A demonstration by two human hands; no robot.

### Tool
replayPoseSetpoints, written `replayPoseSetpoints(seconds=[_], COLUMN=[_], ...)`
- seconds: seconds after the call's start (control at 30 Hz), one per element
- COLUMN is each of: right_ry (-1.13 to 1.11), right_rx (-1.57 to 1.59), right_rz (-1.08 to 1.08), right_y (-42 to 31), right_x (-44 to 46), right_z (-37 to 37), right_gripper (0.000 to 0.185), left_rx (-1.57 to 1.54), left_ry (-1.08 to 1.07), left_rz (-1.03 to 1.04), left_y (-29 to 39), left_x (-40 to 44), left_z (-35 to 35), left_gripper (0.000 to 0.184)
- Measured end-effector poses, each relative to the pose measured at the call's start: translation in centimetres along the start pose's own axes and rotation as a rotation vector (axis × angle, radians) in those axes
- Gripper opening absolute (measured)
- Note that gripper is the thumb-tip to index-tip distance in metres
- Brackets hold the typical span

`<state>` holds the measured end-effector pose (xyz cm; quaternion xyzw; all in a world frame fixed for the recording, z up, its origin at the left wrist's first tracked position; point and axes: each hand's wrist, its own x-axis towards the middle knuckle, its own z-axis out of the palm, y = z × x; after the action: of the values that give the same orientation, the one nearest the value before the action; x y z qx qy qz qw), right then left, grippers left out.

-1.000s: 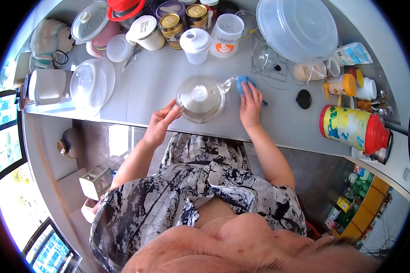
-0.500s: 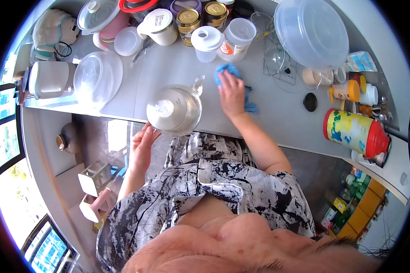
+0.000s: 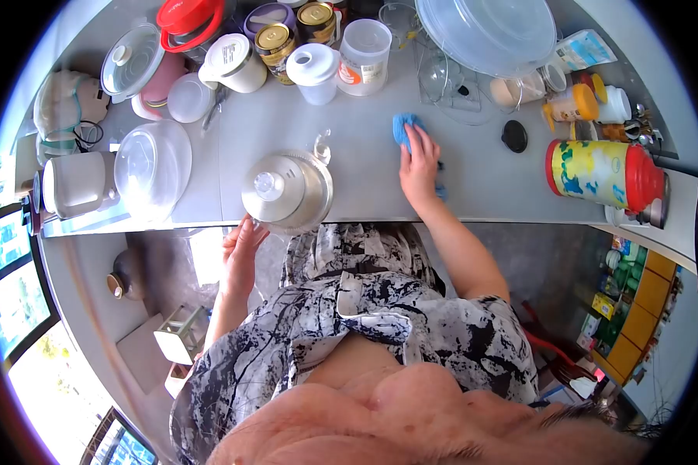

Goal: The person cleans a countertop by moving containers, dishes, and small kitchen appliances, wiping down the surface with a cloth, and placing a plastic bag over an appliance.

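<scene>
My right hand [image 3: 419,172] presses a crumpled blue cloth [image 3: 408,130] against the grey tabletop, its fingers over the bunched fabric. Part of the cloth is hidden beneath the palm. At the table's front edge, my left hand [image 3: 242,252] has its fingers stretched upward beside a clear domed vessel [image 3: 285,190] with a small handle on its far side. The vessel overlaps the fingertips, so whether they touch it is hidden. A flat black lid [image 3: 514,136] lies right of the cloth.
Along the back stand a white lidded cup [image 3: 313,74], a clear jar [image 3: 364,58], gold-topped tins [image 3: 275,50] and a large translucent tub [image 3: 488,35]. A colourful flask [image 3: 593,172] lies at the right. A clear lid [image 3: 153,170] is at left.
My right hand and the cloth have moved rightward across the table. My left hand stays by the vessel. The whole view has turned slightly.
</scene>
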<state>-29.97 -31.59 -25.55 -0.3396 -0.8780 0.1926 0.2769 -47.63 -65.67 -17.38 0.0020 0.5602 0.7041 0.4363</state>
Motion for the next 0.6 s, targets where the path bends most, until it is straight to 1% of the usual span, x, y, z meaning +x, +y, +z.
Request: replayPoseSetpoints(seconds=[0.1, 0.13, 0.23, 0.27, 0.33, 0.37, 0.43, 0.53, 0.6], right_ry=[0.195, 0.255, 0.239, 0.223, 0.189, 0.175, 0.141, -0.044, -0.007], right_rx=[-0.006, -0.021, -0.129, -0.158, -0.217, -0.276, -0.393, -0.485, -0.495], right_rz=[0.012, 0.012, 0.045, 0.053, 0.066, 0.053, 0.029, 0.061, -0.01], right_y=[-1.1, -0.8, 0.6, 1.0, 1.9, 2.4, 3.5, 4.3, 4.8], right_x=[5.3, 7.0, 11.5, 12.4, 14.3, 15.2, 16.0, 16.2, 15.0], right_z=[4.7, 6.0, 8.2, 8.7, 9.4, 9.8, 10.0, 9.1, 8.5], right_gripper=[0.048, 0.049, 0.059, 0.058, 0.056, 0.052, 0.046, 0.037, 0.036], left_rx=[0.024, -0.001, -0.033, -0.052, 0.003, 0.03, 0.035, 0.054, 0.055], left_ry=[-0.028, 0.105, 0.099, 0.07, 0.066, 0.066, 0.087, 0.077, 0.046], left_rz=[0.034, 0.044, 0.036, 0.051, 0.008, -0.014, -0.015, -0.017, -0.011], left_y=[-0.4, 0.0, -1.0, -1.9, -2.0, -2.0, -2.2, -2.7, -3.2], left_x=[-0.3, -0.7, -1.0, -1.0, -1.3, -1.3, -1.4, -1.6, -1.0], left_z=[0.6, 2.2, 2.1, 1.4, 1.3, 1.3, 1.9, 2.0, 2.2], left_gripper=[0.028, 0.018, 0.018, 0.018, 0.023, 0.027, 0.027, 0.028, 0.029])
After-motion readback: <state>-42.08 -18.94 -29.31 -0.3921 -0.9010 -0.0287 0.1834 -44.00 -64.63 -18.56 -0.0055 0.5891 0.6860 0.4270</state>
